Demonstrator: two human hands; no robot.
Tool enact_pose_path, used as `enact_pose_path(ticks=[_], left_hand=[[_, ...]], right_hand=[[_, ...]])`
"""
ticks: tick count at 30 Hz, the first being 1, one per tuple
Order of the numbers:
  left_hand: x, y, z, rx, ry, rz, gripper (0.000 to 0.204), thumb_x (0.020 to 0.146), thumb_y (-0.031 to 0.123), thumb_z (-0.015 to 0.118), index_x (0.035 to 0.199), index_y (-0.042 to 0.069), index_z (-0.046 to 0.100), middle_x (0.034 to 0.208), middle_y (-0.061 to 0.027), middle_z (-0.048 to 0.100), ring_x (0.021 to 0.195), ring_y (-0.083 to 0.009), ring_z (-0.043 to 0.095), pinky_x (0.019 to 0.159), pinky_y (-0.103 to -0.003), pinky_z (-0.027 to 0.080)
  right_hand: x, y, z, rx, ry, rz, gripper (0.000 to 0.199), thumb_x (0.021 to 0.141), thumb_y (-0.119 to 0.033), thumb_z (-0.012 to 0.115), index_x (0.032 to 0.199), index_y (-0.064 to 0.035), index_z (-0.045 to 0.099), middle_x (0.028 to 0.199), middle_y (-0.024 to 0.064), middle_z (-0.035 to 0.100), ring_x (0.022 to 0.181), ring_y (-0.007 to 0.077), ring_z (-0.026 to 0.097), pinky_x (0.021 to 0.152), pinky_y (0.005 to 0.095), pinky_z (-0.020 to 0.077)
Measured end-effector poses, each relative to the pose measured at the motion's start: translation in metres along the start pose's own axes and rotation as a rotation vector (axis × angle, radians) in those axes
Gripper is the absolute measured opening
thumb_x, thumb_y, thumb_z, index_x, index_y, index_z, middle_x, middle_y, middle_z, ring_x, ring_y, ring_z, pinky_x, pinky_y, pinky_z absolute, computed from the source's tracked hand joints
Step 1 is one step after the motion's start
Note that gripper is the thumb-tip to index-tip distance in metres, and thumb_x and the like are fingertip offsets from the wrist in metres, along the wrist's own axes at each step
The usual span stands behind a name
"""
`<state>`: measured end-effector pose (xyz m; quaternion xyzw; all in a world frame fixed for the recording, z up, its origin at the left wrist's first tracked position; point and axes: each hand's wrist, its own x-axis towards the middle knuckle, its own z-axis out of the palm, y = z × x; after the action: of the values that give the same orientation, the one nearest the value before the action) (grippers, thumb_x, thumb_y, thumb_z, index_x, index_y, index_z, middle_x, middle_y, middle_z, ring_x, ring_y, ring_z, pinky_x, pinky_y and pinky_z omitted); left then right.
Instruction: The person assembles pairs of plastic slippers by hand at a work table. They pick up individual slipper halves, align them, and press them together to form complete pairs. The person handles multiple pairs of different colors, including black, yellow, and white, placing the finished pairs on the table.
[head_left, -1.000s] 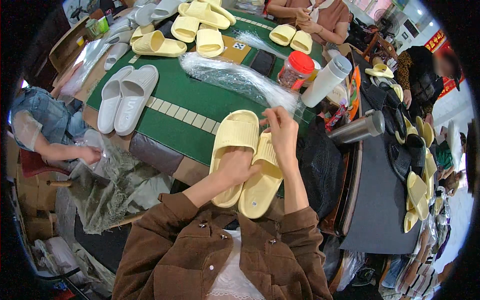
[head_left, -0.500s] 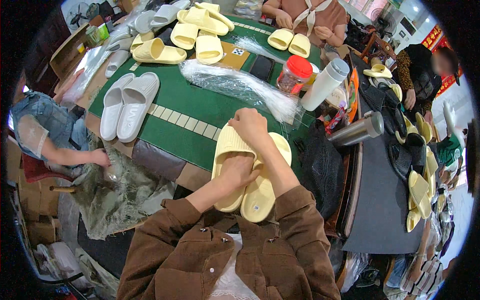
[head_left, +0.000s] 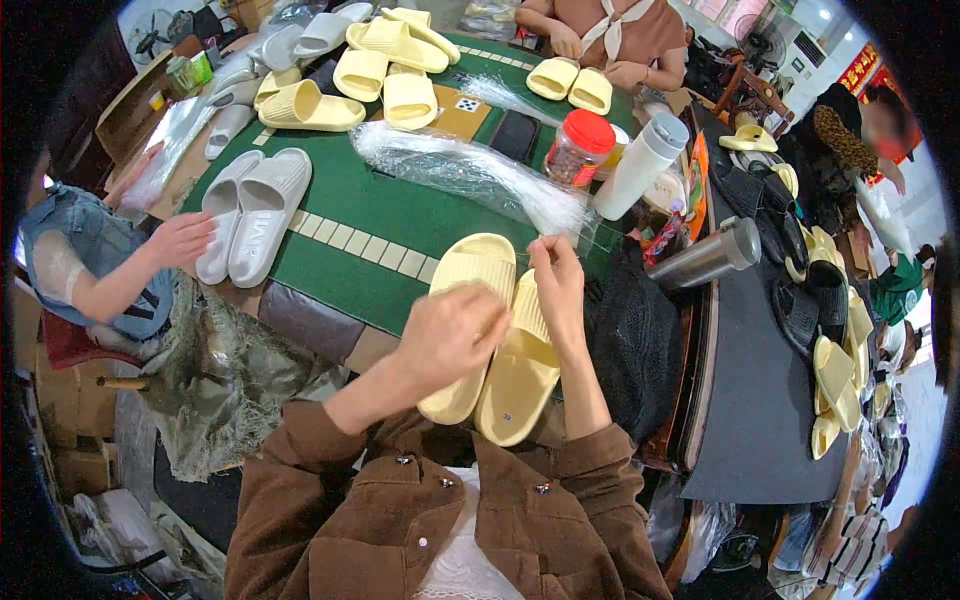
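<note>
A pair of pale yellow slippers lies side by side at the near edge of the green table, toes pointing away from me. My left hand (head_left: 450, 338), fingers curled closed, is over the left slipper (head_left: 482, 258) and hides part of its strap and footbed. Whatever is in those fingers, if anything, is hidden. Beside the toe of the right slipper (head_left: 515, 395), my right hand (head_left: 556, 285) is raised with thumb and fingertips pinched together. Anything in that pinch is too small to make out.
Clear plastic bags with white strands (head_left: 500, 185) lie beyond, near a red-lidded jar (head_left: 577, 150), a white bottle (head_left: 642, 165) and a steel tumbler (head_left: 708, 252). Grey slippers (head_left: 268, 215) are at left, a co-worker's hand (head_left: 182, 238) beside them. A black mesh bag (head_left: 640, 340) hangs right.
My left hand has come out from under the left slipper's strap. My right hand has moved off that strap, rightward and nearer. The left co-worker's hand has risen toward the grey slippers.
</note>
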<state>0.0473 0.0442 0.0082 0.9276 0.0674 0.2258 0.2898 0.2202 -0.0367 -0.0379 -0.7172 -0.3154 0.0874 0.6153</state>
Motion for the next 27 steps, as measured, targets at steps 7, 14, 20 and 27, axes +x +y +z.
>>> enact_pose_path(ticks=[7, 14, 20, 27], left_hand=[[0.066, -0.045, 0.039, -0.230, 0.079, -0.031, 0.032, 0.088, 0.005, 0.058, 0.120, 0.001, 0.058, 0.104, -0.0190, 0.066, 0.084, -0.0331, 0.066, 0.076, -0.039, 0.052], [0.057, -0.047, 0.058, -0.426, 0.195, -0.109, 0.026, 0.092, 0.003, 0.055, 0.117, -0.001, 0.062, 0.097, -0.0155, 0.068, 0.085, -0.0241, 0.064, 0.074, -0.033, 0.050], [0.055, -0.050, 0.065, -0.544, 0.344, -0.139, 0.018, 0.093, 0.007, 0.059, 0.108, 0.000, 0.066, 0.080, -0.0037, 0.066, 0.064, -0.0059, 0.054, 0.057, -0.023, 0.044], [0.050, -0.050, 0.057, -0.550, 0.297, -0.352, 0.014, 0.094, 0.007, 0.058, 0.104, 0.001, 0.064, 0.074, -0.0049, 0.061, 0.063, -0.0068, 0.053, 0.058, -0.024, 0.044]], right_hand=[[-0.002, 0.011, 0.007, 0.202, -0.094, 0.038, 0.013, 0.096, -0.013, 0.058, 0.091, -0.0004, 0.058, 0.081, -0.0011, 0.056, 0.072, 0.0053, 0.049, 0.065, 0.0222, 0.0417], [-0.006, 0.011, 0.006, 0.312, -0.020, 0.059, 0.009, 0.095, -0.008, 0.059, 0.098, 0.0004, 0.060, 0.087, 0.0003, 0.061, 0.079, 0.0074, 0.055, 0.073, 0.0227, 0.0452], [-0.005, 0.015, 0.006, 0.464, -0.017, 0.033, 0.010, 0.092, 0.000, 0.060, 0.101, 0.0019, 0.062, 0.094, 0.0044, 0.065, 0.085, 0.0106, 0.061, 0.080, 0.0237, 0.0498], [-0.008, 0.002, 0.004, 0.349, -0.033, 0.121, 0.013, 0.091, 0.000, 0.060, 0.102, 0.0016, 0.067, 0.099, 0.0051, 0.067, 0.087, 0.0120, 0.064, 0.077, 0.0256, 0.0525]])
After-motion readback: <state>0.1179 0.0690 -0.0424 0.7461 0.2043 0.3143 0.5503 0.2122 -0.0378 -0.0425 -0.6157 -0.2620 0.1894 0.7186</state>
